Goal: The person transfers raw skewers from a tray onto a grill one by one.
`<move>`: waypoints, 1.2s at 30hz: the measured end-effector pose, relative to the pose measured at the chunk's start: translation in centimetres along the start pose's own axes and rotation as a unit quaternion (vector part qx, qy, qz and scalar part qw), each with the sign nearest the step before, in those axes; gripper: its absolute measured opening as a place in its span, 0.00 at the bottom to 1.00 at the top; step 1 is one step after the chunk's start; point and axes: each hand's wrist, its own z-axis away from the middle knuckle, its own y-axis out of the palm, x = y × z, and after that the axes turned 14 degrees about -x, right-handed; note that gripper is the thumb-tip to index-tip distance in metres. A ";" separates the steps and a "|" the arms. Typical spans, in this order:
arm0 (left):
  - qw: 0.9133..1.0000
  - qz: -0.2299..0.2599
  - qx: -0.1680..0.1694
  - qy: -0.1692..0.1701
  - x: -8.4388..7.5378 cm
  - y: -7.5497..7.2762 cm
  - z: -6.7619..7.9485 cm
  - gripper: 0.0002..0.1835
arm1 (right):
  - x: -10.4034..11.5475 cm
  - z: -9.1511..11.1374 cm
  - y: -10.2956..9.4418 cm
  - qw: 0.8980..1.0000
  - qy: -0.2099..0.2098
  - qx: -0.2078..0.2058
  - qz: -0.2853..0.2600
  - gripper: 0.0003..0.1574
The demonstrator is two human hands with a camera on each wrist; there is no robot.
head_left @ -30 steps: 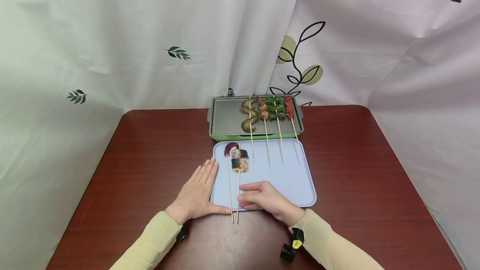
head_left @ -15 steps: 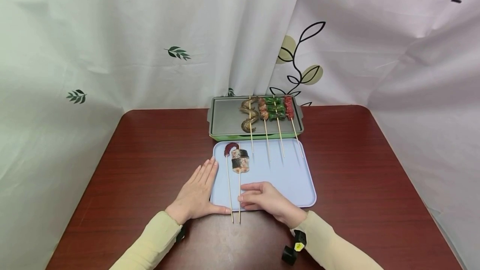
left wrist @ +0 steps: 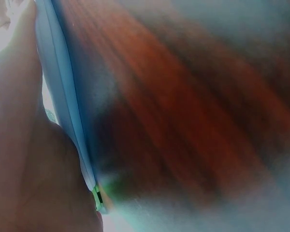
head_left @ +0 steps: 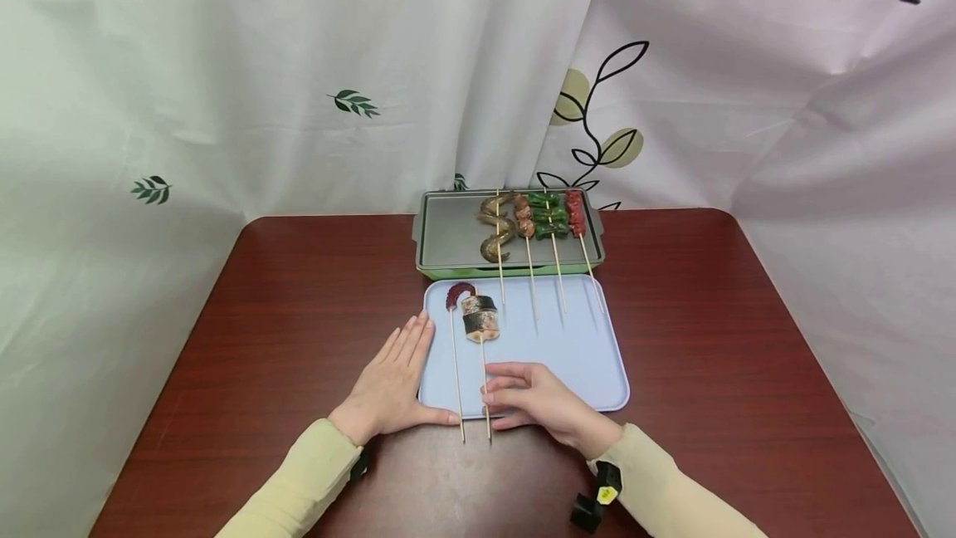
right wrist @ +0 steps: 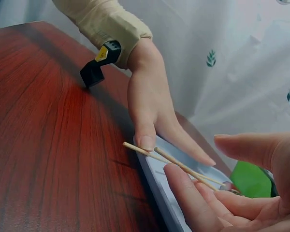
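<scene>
On the pale blue tray (head_left: 553, 339) lies a fish skewer (head_left: 480, 318), pale chunks with dark bands of skin. My right hand (head_left: 541, 401) has its fingertips at the stick; in the right wrist view its thumb stands apart from the loosely bent fingers, and the stick (right wrist: 179, 164) runs along their tips. To the left lies a skewer with a dark red curled tentacle (head_left: 457, 295). My left hand (head_left: 392, 384) rests with straight fingers along the tray's left edge, thumb on the front rim by that skewer's stick. In the left wrist view, the tray's side (left wrist: 63, 72) shows beside the hand.
Behind the tray stands a green-sided griddle (head_left: 456, 231). Across it lie a shrimp skewer (head_left: 495, 231), a brown meat skewer (head_left: 524, 218), a green pepper skewer (head_left: 550, 218) and a red meat skewer (head_left: 575, 214), their sticks reaching over the tray. Curtains (head_left: 373, 40) hang behind the table (head_left: 314, 272).
My right hand has shifted slightly right, and the fish skewer has moved with it, its stick end swinging right, away from the tentacle skewer. The left hand has stayed put.
</scene>
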 end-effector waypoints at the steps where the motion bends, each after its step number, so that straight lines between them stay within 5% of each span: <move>1: 1.000 0.000 0.001 0.000 0.0 -0.1 0.0 0.76 | 0.0 0.0 0.0 1.000 0.001 0.000 -0.003 0.38; 12: 1.000 0.004 -0.018 0.007 0.3 0.4 0.0 0.76 | -0.2 0.1 -0.6 1.000 -0.007 -0.009 0.011 0.37; 26: 1.000 -0.009 0.017 -0.002 -0.1 -0.6 -0.2 0.76 | -0.4 0.3 -0.4 1.000 -0.017 -0.014 0.004 0.39; 36: 1.000 -0.007 0.008 0.002 -0.1 -0.4 -0.1 0.75 | -0.6 0.2 -0.4 0.999 -0.024 -0.021 0.005 0.41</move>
